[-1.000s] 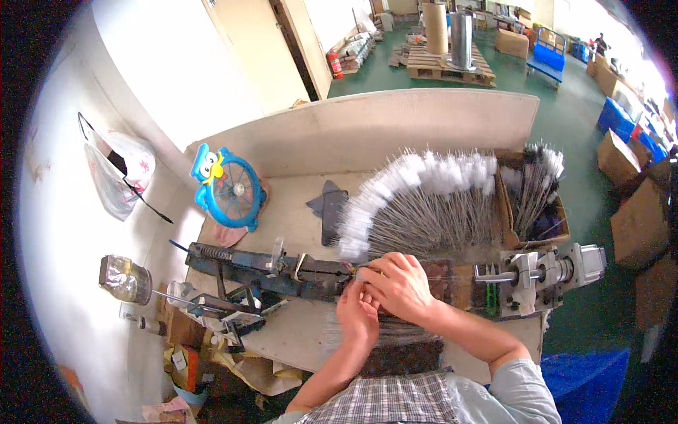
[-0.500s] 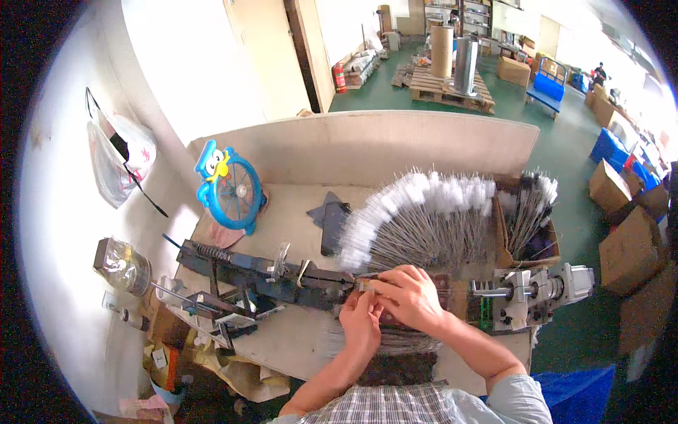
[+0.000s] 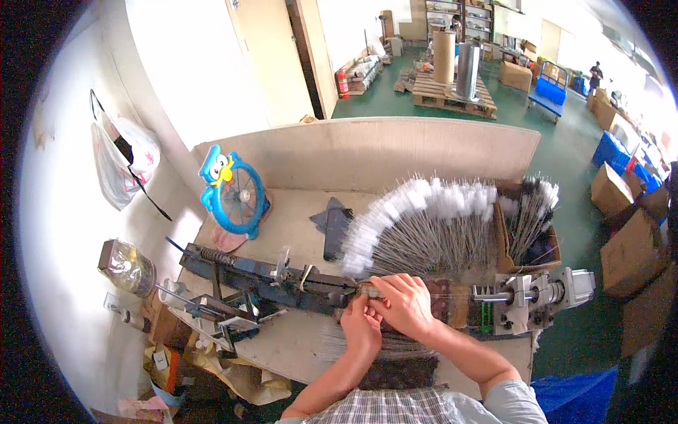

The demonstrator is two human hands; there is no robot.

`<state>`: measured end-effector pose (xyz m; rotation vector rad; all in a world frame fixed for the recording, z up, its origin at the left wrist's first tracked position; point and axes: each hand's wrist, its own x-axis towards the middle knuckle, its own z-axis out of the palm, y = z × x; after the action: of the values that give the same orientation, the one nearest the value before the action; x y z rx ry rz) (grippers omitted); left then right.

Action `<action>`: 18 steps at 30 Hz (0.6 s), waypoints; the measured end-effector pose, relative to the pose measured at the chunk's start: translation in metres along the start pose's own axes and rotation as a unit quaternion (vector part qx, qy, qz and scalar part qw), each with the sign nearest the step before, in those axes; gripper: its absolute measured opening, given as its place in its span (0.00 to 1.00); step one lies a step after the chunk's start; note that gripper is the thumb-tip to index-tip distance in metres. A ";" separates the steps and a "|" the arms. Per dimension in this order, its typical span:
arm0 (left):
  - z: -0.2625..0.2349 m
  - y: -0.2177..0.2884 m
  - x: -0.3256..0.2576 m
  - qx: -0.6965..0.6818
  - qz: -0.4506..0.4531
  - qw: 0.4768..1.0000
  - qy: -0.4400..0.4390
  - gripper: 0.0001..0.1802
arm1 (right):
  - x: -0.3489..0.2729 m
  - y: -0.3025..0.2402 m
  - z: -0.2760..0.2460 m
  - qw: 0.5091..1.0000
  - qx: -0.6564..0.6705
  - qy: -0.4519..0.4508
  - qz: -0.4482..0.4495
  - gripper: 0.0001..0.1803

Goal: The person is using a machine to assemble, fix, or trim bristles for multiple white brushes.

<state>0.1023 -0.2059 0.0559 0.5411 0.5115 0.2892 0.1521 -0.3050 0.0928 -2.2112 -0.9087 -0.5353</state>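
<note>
My left hand (image 3: 361, 328) and my right hand (image 3: 405, 302) meet at the right end of a long black metal bar fixture (image 3: 258, 278). Both have their fingers pinched together. What lies between the fingertips is small and mostly covered, so I cannot make it out. Just beyond them fans a big pile of white-tipped wire brushes (image 3: 441, 233), their thin stems pointing toward me. More thin wires (image 3: 339, 345) lie below my left hand, partly hidden by the forearm.
A motor-driven spindle (image 3: 531, 293) is mounted at the right. Behind it sits a cardboard box (image 3: 553, 261) of dark and white brushes. A blue toy-shaped fan (image 3: 240, 201) stands at the back left, a dark phone-like slab (image 3: 337, 234) nearer the pile. A low board (image 3: 367, 152) edges the table's far side.
My right hand has shifted slightly downward, and its fingers have drawn a little closer in. The whole view has also tilted slightly. Both hands stay at the bar's end.
</note>
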 end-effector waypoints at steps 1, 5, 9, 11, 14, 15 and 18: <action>0.001 0.000 -0.001 0.005 0.001 1.000 0.002 0.04 | 0.000 -0.001 0.001 1.000 -0.012 0.005 0.009 0.18; 0.019 0.001 -0.010 0.017 0.011 1.000 0.021 0.05 | -0.004 0.003 -0.005 0.999 -0.021 0.023 0.011 0.17; 0.004 -0.002 -0.003 0.016 0.014 1.000 0.009 0.05 | -0.004 0.002 -0.011 0.999 -0.024 0.018 -0.029 0.14; -0.002 -0.004 -0.001 -0.021 0.013 1.000 0.012 0.04 | -0.004 0.001 -0.010 0.999 -0.030 0.005 -0.035 0.14; -0.003 -0.004 0.001 -0.024 -0.006 0.999 -0.020 0.05 | -0.001 0.002 -0.009 0.999 -0.034 -0.004 -0.026 0.13; -0.002 -0.004 0.001 -0.024 -0.005 1.000 -0.017 0.05 | 0.000 0.001 -0.010 1.000 -0.022 0.000 -0.022 0.13; -0.002 -0.003 0.001 -0.028 -0.018 0.999 -0.004 0.05 | 0.001 0.000 -0.005 1.000 -0.014 -0.001 -0.020 0.13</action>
<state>0.1020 -0.2073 0.0524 0.4770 0.5032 0.2654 0.1522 -0.3082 0.0973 -2.2237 -0.9546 -0.5686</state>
